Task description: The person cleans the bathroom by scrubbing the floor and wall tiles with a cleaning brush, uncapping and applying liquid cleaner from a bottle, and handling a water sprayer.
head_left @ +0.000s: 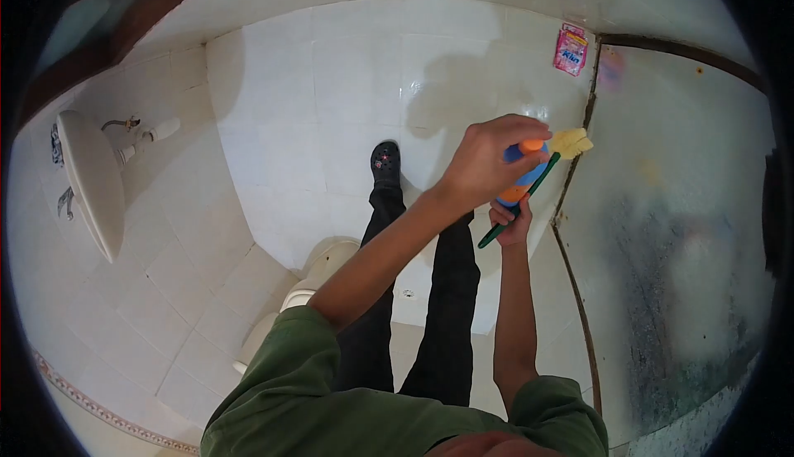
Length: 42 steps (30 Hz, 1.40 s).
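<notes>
My left hand [495, 153] reaches across and is closed, with its fingers around the orange cap [532, 146] of a blue bottle [529, 177]. Below it, my right hand [514, 224] is wrapped round the lower part of the bottle. That same hand also holds a brush by its dark green handle [542, 177], which slants across the front of the bottle. The brush's pale yellow head [571, 143] points up and to the right. I cannot make out whether the cap is loose from the bottle.
A pink packet [571, 50] lies on the white tiled floor [356, 68] near the corner. On the right stands a frosted, wet-looking panel [678, 209] with a dark edge. A washbasin [93, 184] is on the left wall, and a toilet [299, 298] stands beside my legs.
</notes>
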Each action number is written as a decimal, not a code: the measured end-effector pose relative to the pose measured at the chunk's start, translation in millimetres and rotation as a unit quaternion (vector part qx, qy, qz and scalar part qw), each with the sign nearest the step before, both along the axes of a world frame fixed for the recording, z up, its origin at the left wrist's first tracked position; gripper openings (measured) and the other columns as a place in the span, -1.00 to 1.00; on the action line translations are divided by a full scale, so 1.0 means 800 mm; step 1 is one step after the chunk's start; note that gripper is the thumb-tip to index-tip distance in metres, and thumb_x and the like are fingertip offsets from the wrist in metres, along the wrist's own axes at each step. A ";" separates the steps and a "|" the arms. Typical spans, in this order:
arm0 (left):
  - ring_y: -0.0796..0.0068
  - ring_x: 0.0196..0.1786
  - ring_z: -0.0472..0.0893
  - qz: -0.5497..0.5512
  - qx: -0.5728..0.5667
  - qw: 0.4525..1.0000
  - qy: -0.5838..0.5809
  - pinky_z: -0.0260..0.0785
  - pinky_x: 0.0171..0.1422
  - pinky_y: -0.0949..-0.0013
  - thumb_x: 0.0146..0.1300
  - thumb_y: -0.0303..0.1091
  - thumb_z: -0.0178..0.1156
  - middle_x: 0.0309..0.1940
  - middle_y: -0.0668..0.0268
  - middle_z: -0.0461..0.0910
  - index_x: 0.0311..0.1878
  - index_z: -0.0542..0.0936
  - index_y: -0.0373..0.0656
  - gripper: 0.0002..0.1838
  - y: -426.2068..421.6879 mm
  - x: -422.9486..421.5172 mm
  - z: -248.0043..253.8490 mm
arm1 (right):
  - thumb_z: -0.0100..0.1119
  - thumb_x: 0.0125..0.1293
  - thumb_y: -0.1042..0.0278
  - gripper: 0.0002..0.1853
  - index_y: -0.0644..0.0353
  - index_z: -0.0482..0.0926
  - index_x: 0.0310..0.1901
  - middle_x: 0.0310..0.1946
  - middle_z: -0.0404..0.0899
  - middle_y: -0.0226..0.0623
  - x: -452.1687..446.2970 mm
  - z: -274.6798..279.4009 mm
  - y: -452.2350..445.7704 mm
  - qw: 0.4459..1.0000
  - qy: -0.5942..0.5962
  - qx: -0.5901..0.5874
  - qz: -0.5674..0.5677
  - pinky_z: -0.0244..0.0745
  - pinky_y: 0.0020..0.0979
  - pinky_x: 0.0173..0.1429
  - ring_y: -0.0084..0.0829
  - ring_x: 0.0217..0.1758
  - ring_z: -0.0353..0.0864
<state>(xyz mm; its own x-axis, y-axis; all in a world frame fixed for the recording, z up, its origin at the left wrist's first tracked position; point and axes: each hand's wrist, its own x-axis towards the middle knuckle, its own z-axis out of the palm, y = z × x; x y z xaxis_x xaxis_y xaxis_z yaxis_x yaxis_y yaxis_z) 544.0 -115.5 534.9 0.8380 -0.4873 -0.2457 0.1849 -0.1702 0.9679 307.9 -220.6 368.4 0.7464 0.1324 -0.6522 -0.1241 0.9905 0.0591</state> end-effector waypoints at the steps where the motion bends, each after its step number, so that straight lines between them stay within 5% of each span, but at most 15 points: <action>1: 0.27 0.00 0.70 -0.012 -0.003 1.000 -0.024 0.55 0.15 0.31 0.14 -0.45 0.45 -0.06 0.24 0.72 -0.04 0.72 -0.20 -0.71 0.006 0.004 -0.006 | 0.20 0.41 -0.14 -0.36 0.28 0.37 0.21 -0.25 0.46 -0.51 0.006 -0.003 0.002 1.000 -0.016 0.004 0.002 0.09 -0.66 -0.52 -0.77 -0.59 0.19; 7: 0.24 -0.27 0.60 -0.078 0.126 0.962 -0.228 0.51 -0.11 0.27 0.10 -0.24 0.50 -0.28 0.27 0.65 -0.04 0.75 -0.09 -0.66 0.035 0.051 -0.022 | 0.20 0.44 -0.06 -0.47 0.19 0.41 0.20 -0.32 0.41 -0.52 0.021 -0.023 0.011 0.999 -0.015 0.027 0.007 0.15 -0.66 -0.53 -0.73 -0.60 0.21; 10: 0.31 -0.24 0.59 -0.145 0.222 0.951 -0.158 0.50 -0.12 0.31 0.13 -0.15 0.49 -0.34 0.29 0.58 -0.03 0.76 -0.06 -0.64 0.035 0.074 -0.010 | 0.20 0.43 -0.08 -0.46 0.20 0.42 0.19 -0.33 0.41 -0.52 0.031 -0.025 0.010 0.999 -0.026 0.022 0.021 0.14 -0.65 -0.53 -0.73 -0.60 0.20; 14: 0.35 -0.26 0.59 -0.241 0.118 0.957 -0.108 0.49 -0.13 0.34 0.21 -0.04 0.43 -0.26 0.27 0.55 0.02 0.76 0.01 -0.63 0.065 0.102 -0.029 | 0.22 0.42 -0.08 -0.46 0.22 0.46 0.16 -0.34 0.43 -0.52 0.047 -0.019 0.011 1.000 -0.003 -0.016 0.010 0.13 -0.65 -0.54 -0.73 -0.60 0.18; 15: 0.35 -0.32 0.61 -0.230 0.122 0.957 -0.132 0.49 -0.19 0.33 0.21 0.05 0.40 -0.34 0.24 0.60 -0.09 0.76 -0.10 -0.59 0.069 0.106 -0.031 | 0.24 0.41 -0.07 -0.47 0.22 0.47 0.15 -0.32 0.45 -0.52 0.052 -0.016 0.012 1.000 0.003 -0.026 0.006 0.12 -0.65 -0.55 -0.73 -0.61 0.17; 18: 0.19 -0.33 0.68 -0.233 0.315 0.916 -0.088 0.52 -0.21 0.24 0.20 0.06 0.36 -0.42 0.18 0.68 -0.28 0.74 -0.20 -0.57 0.062 0.123 -0.005 | 0.21 0.45 0.11 -0.51 -0.26 0.39 0.37 -0.04 0.51 -0.50 0.053 -0.031 0.011 1.000 -0.002 0.010 -0.004 0.15 -0.63 -0.54 -0.70 -0.61 0.18; 21: 0.17 -0.42 0.68 -0.164 0.470 0.860 -0.111 0.53 -0.26 0.24 0.14 0.14 0.38 -0.54 0.18 0.67 -0.41 0.70 -0.25 -0.48 0.045 0.127 -0.020 | 0.20 0.46 0.13 -0.52 -0.25 0.38 0.36 0.01 0.52 -0.48 0.065 -0.033 0.018 1.000 0.008 0.006 -0.014 0.15 -0.63 -0.54 -0.70 -0.62 0.18; 24: 0.31 -0.32 0.67 -0.174 0.498 0.848 -0.046 0.53 -0.14 0.33 0.22 0.04 0.38 -0.36 0.15 0.72 -0.25 0.73 -0.23 -0.56 0.040 0.138 -0.019 | 0.18 0.48 0.15 -0.54 -0.22 0.37 0.36 0.02 0.52 -0.48 0.072 -0.042 0.022 1.000 0.007 -0.012 -0.014 0.16 -0.63 -0.54 -0.71 -0.63 0.17; 27: 0.33 -0.16 0.69 -0.135 0.092 0.968 -0.190 0.53 -0.01 0.33 0.28 -0.12 0.37 -0.16 0.17 0.73 -0.08 0.74 -0.13 -0.70 0.068 0.136 -0.064 | 0.18 0.48 0.14 -0.53 -0.21 0.36 0.36 0.01 0.52 -0.49 0.080 -0.041 0.020 1.000 0.006 -0.006 -0.025 0.15 -0.63 -0.55 -0.72 -0.63 0.16; 30: 0.36 -0.05 0.67 -0.232 0.056 0.960 -0.143 0.51 0.09 0.33 0.29 -0.25 0.37 -0.03 0.22 0.71 0.05 0.73 -0.02 -0.72 0.084 0.148 -0.067 | 0.19 0.47 0.14 -0.54 -0.21 0.37 0.35 0.01 0.52 -0.50 0.081 -0.043 0.018 0.999 0.005 -0.008 -0.031 0.15 -0.63 -0.56 -0.72 -0.63 0.16; 36: 0.31 -0.28 0.69 -0.212 0.307 0.924 -0.086 0.55 -0.09 0.29 0.32 -0.01 0.32 -0.28 0.17 0.74 -0.08 0.75 -0.14 -0.63 0.067 0.157 -0.047 | 0.20 0.46 0.14 -0.54 -0.22 0.39 0.34 0.05 0.52 -0.51 0.080 -0.049 0.012 0.999 0.021 -0.024 -0.016 0.14 -0.63 -0.56 -0.71 -0.63 0.16; 39: 0.14 -0.46 0.67 -0.126 0.395 0.903 -0.112 0.57 -0.22 0.23 0.30 0.09 0.24 -0.56 0.12 0.67 -0.32 0.74 -0.30 -0.48 0.055 0.152 -0.051 | 0.23 0.43 -0.03 -0.55 0.09 0.44 0.16 -0.17 0.50 -0.53 0.096 -0.028 0.015 0.996 0.021 -0.082 0.013 0.11 -0.64 -0.54 -0.74 -0.63 0.16; 42: 0.14 -0.51 0.65 -0.044 0.432 0.887 -0.157 0.56 -0.25 0.21 0.34 0.15 0.17 -0.65 0.16 0.62 -0.38 0.73 -0.28 -0.42 0.057 0.159 -0.050 | 0.22 0.44 -0.03 -0.57 0.07 0.44 0.15 -0.19 0.50 -0.52 0.096 -0.031 0.014 0.997 0.026 -0.078 0.001 0.11 -0.64 -0.54 -0.74 -0.63 0.16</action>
<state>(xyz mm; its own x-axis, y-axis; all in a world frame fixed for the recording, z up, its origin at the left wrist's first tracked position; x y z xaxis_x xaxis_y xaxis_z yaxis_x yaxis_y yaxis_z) 671.1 -70.1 494.9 0.8993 -0.2976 -0.3204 -0.1215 -0.8739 0.4706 384.6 -209.3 343.6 0.7104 0.0273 -0.7032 -0.1264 0.9879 -0.0894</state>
